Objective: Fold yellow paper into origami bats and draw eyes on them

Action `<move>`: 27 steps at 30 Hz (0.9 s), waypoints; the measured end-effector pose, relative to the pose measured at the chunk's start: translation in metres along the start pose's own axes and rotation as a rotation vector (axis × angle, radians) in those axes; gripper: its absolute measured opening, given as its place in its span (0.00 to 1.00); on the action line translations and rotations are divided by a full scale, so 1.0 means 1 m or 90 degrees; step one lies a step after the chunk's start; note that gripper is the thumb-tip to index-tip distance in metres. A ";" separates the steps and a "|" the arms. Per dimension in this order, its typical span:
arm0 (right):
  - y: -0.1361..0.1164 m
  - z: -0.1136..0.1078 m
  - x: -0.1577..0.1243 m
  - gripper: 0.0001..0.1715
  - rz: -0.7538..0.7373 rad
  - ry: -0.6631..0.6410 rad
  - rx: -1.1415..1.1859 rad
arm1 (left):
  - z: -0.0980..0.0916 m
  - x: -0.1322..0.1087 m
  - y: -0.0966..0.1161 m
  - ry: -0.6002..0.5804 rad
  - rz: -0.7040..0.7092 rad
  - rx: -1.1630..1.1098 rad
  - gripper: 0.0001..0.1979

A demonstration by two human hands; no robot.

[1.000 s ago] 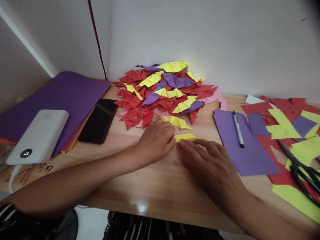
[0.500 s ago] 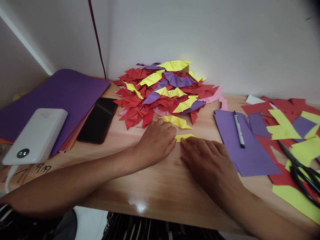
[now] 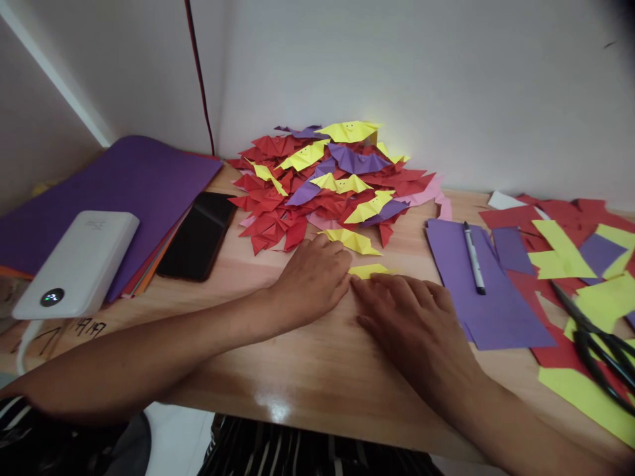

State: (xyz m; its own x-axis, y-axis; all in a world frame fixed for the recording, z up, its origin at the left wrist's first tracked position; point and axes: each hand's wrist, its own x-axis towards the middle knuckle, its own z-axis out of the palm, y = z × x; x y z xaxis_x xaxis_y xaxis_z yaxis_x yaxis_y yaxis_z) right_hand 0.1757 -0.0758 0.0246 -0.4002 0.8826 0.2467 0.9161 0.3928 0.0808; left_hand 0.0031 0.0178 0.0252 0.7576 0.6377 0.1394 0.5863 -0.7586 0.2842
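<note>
A small folded yellow paper (image 3: 370, 270) lies on the table between my two hands, its lower edge partly covered by fingers. My left hand (image 3: 317, 274) is closed, its curled fingers pressing down at the paper's left end. From the right, my right hand (image 3: 411, 314) reaches in with thumb and fingers against the paper's near edge. Just beyond it rests a folded yellow paper bat (image 3: 352, 241). Behind that rises a heap of red, purple, pink and yellow folded paper bats (image 3: 342, 183), several with small drawn faces.
On the left are purple sheets (image 3: 114, 185), a black phone (image 3: 198, 237) and a white power bank (image 3: 74, 264) with a cable. Purple paper (image 3: 496, 317) bearing a marker (image 3: 474, 259) lies right, beside paper scraps (image 3: 560, 248) and scissors (image 3: 595, 337). A wall stands behind.
My right thumb has slid left along the near edge of the yellow paper, towards my left hand. My left hand stays pressed in place. The view has shifted slightly.
</note>
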 end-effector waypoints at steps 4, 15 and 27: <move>-0.001 0.000 0.001 0.18 0.003 0.008 -0.020 | -0.001 0.000 0.001 0.000 -0.003 0.008 0.09; -0.001 -0.001 0.002 0.20 0.008 -0.005 -0.026 | 0.000 0.000 0.001 0.002 -0.001 0.016 0.09; -0.002 -0.001 0.002 0.18 0.017 -0.003 -0.042 | 0.000 -0.001 0.002 0.008 0.006 0.023 0.10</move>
State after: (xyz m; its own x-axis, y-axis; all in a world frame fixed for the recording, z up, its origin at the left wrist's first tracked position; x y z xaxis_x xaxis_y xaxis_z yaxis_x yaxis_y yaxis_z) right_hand 0.1732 -0.0755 0.0256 -0.3762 0.8937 0.2444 0.9258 0.3520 0.1379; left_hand 0.0038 0.0161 0.0259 0.7591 0.6325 0.1542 0.5897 -0.7684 0.2487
